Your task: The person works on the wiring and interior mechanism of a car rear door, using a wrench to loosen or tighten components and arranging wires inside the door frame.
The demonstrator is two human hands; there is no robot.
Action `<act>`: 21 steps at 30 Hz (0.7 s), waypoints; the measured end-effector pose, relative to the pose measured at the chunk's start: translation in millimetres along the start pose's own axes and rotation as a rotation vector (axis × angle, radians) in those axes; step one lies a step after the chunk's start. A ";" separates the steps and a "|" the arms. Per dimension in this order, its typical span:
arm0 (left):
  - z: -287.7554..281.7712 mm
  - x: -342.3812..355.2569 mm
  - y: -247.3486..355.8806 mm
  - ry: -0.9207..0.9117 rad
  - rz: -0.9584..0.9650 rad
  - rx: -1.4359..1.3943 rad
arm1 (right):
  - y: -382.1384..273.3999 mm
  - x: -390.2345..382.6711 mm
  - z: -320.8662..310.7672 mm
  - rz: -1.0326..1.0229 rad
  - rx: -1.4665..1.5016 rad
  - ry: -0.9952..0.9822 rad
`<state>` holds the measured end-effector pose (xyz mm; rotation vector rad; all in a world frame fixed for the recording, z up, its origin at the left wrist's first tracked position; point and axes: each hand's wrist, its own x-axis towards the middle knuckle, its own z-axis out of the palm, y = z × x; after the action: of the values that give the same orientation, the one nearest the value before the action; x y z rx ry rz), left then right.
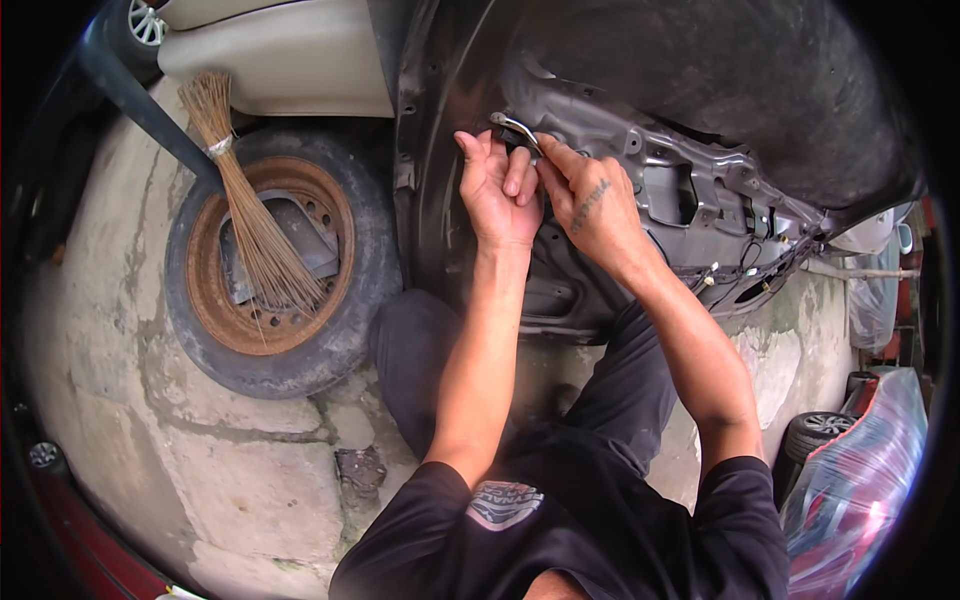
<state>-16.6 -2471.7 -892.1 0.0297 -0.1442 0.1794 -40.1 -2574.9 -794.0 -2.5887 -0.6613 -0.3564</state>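
Silver metal is the one wrench which your right hand grips, over one dark panel; your left hand curls its fingers loosely beside it. One broom lies across one tyre, on cracked concrete floor. Your right hand hides part of the wrench; whether your left fingers hold something, I cannot tell.

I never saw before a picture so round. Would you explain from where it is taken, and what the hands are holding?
There is no machine, only a person's two bare hands. The picture comes from a fisheye camera on the head, looking down, so straight edges bend. The right hand holds a silver wrench-like tool over a dark metal car panel. The left hand is close by, palm facing the camera; whether it grips anything is unclear. On the concrete ground lies a tyre with a rusty rim, a stick broom across it.
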 end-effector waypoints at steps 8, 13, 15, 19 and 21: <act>-2.0 -10.0 2.9 -0.068 -0.036 0.088 | -25.1 -9.0 25.4 0.066 -0.241 0.080; -0.9 -12.4 5.5 -0.038 -0.045 0.167 | -28.2 -6.4 31.8 0.135 -0.192 0.023; -2.8 -10.6 5.5 -0.061 -0.041 0.109 | -20.3 -3.7 34.2 0.238 0.269 0.037; -4.8 -5.7 -1.2 -0.072 -0.006 0.049 | -0.8 2.3 21.8 0.245 0.696 -0.115; -8.6 -3.7 -3.1 -0.089 0.011 0.029 | 6.5 4.4 24.5 0.301 0.804 -0.162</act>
<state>-18.4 -2475.0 -901.2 0.0657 -0.2303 0.1916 -29.8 -2566.7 -816.0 -1.8994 -0.3481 0.1931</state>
